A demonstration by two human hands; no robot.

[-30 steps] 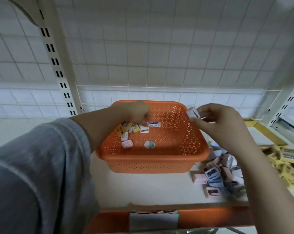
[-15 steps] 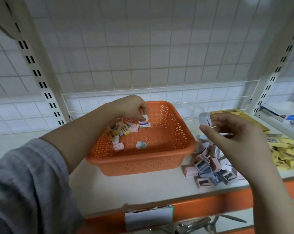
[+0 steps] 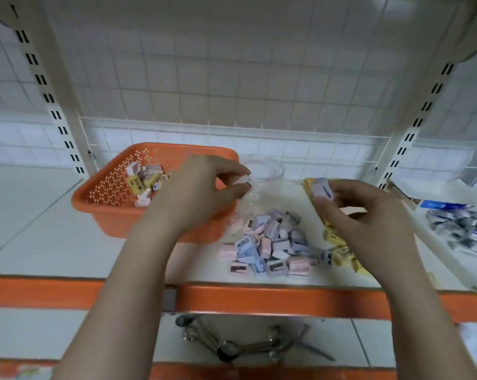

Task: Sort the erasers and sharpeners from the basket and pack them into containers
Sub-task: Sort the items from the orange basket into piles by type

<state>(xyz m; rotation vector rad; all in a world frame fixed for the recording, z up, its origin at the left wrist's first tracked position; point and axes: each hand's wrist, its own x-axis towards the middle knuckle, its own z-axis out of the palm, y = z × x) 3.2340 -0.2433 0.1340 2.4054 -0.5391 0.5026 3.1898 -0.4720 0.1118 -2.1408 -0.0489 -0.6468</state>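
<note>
One small piece is pinched in each grip, left hand, right hand. A few pieces are left in the basket; a sorted pile is seen mid-shelf, unpacked.

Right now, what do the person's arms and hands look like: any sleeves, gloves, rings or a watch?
Both forearms are bare as far as the frame shows; no sleeve reaches into view. The left hand and the right hand wear no gloves. No watch, bracelet or ring shows on either wrist or on the fingers, though motion blur softens the fine detail.
</note>
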